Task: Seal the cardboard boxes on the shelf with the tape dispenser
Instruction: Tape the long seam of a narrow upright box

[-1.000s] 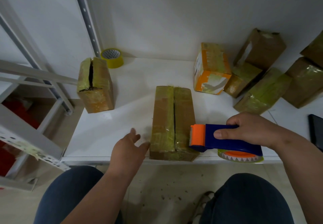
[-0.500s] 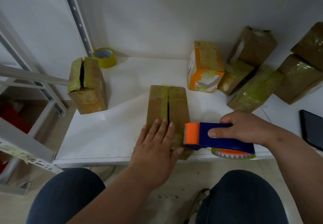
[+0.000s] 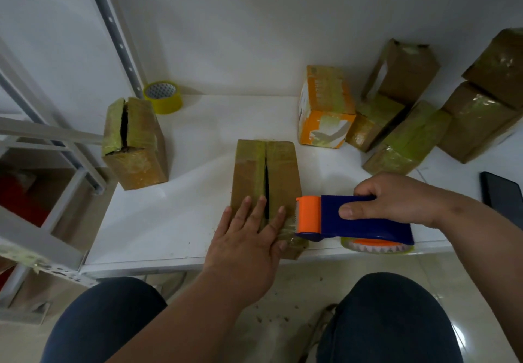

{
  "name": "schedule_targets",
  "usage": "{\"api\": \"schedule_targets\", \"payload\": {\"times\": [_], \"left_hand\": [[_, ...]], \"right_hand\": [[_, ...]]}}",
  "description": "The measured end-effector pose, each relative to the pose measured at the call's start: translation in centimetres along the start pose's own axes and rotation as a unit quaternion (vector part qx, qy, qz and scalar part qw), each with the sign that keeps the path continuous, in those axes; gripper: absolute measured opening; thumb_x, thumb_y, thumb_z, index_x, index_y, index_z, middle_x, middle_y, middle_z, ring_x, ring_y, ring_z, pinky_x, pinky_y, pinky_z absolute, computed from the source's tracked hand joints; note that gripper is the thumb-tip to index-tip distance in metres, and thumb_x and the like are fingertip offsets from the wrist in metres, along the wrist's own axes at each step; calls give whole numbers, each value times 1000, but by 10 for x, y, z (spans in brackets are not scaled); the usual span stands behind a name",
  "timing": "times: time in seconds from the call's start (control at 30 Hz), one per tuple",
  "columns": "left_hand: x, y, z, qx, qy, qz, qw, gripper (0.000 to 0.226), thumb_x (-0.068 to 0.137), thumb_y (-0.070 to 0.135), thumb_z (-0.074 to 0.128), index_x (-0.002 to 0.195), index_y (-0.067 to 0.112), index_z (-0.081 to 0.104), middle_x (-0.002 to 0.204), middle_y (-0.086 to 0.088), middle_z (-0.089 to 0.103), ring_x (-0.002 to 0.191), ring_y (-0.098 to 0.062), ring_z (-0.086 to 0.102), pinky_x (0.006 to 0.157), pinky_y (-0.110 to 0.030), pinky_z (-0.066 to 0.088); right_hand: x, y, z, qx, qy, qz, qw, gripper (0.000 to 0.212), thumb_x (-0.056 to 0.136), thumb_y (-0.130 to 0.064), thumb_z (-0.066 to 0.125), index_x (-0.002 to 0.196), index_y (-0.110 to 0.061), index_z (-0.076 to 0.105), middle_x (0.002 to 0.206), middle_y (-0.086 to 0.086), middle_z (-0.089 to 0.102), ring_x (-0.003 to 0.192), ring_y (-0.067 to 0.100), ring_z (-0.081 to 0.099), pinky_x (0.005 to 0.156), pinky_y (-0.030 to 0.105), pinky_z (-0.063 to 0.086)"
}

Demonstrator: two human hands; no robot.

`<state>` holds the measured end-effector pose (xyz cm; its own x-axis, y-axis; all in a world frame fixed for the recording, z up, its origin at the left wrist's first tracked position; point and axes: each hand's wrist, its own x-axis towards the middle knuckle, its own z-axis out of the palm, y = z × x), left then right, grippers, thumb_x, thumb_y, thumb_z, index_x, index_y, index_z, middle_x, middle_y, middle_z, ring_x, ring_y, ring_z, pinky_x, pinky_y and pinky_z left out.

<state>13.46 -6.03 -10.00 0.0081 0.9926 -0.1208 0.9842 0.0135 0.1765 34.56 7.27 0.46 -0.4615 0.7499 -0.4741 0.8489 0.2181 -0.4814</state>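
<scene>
The white shelf (image 3: 198,215) runs wide under a white wall, its front lip close to the person's knees and a perforated metal upright (image 3: 113,34) closing its back left corner. The broadest bare stretch lies between the left box (image 3: 135,147) and the middle box (image 3: 266,181), with more free surface behind the middle box up to the wall. To the right the room narrows: a cluster of taped boxes (image 3: 407,142) crowds the back right, and an orange-and-white box (image 3: 325,113) stands at its left edge, just behind and right of the middle box.

The middle box sits at the front edge, its long axis running from the person toward the wall, and the dark slit between its top flaps follows that same line. The left hand (image 3: 249,246) lies flat on its near end, fingers straight and spread across the seam, pressing the flaps down. The right hand (image 3: 393,201) grips the blue handle of the tape dispenser (image 3: 356,221), fingers curled round it. The dispenser lies crosswise to the box, its orange head touching the box's near right edge and its roll overhanging the shelf lip.

The left box stands apart, its top gaping. A dark phone (image 3: 503,195) lies at the far right, and a yellow tape roll (image 3: 162,96) rests by the upright.
</scene>
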Motion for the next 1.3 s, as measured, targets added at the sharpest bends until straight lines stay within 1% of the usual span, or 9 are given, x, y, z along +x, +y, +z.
{"api": "schedule_targets", "payload": {"times": [0.13,0.27,0.5,0.67,0.77,0.97,1.03,1.13,1.3], "left_hand": [[1,-1,0,-3,5,1,1000,56,99,56,6,150,44,-11,162,5,-15,148,-20,-19,118,-43,-15],[1,-1,0,-8,-2,2,1000,58,98,57,6,150,42,-14,162,5,-18,147,-20,-21,119,-44,-15],[0,-4,0,-10,-12,9,1000,68,94,65,6,149,37,-21,159,6,-24,145,-18,-27,118,-44,-16],[0,-5,0,1,-23,14,1000,78,83,73,-1,148,37,-25,158,6,-27,143,-17,-29,117,-44,-18],[1,-5,2,16,-14,17,1000,80,78,72,-13,148,35,-25,160,3,-24,145,-19,-25,117,-45,-17],[2,-5,4,16,-15,16,1000,84,71,68,-21,148,33,-25,160,4,-24,145,-19,-25,117,-45,-17],[2,-5,3,16,-12,16,1000,82,74,69,-18,148,33,-25,160,4,-24,145,-18,-26,116,-44,-18],[2,-6,2,8,-17,15,1000,76,83,71,-4,147,36,-26,159,6,-25,144,-16,-28,117,-44,-18],[-2,-5,-2,13,-24,31,999,64,83,77,4,137,60,-26,159,3,-26,141,-20,-32,117,-46,-16]], "right_hand": [[-12,12,-21,-11,20,15,1000,50,59,-66,62,75,-19,68,63,-5,70,54,9,66,52,21,43],[-7,18,-17,-62,1,37,997,43,68,-65,64,71,-23,64,58,-6,64,51,4,62,50,18,40],[14,14,-2,-108,-47,78,990,45,78,-64,63,80,-19,66,78,-1,67,71,15,66,59,22,46],[30,7,0,-113,-59,92,988,49,79,-61,65,80,-12,67,78,2,65,70,18,63,60,25,44],[35,8,3,-83,-68,106,989,46,78,-58,68,70,-13,61,74,3,62,64,17,59,59,25,42],[33,20,16,38,-62,131,989,41,77,-53,71,74,-13,66,69,2,66,61,16,60,63,26,44],[31,28,25,89,-68,150,982,39,77,-51,71,78,-12,71,67,2,69,60,15,62,65,26,46],[26,37,35,173,-83,170,967,41,78,-48,71,87,-8,74,70,6,71,60,18,64,68,29,49],[18,41,43,293,-111,224,923,25,87,-34,67,84,-9,74,70,11,68,58,19,60,64,29,49]]}}
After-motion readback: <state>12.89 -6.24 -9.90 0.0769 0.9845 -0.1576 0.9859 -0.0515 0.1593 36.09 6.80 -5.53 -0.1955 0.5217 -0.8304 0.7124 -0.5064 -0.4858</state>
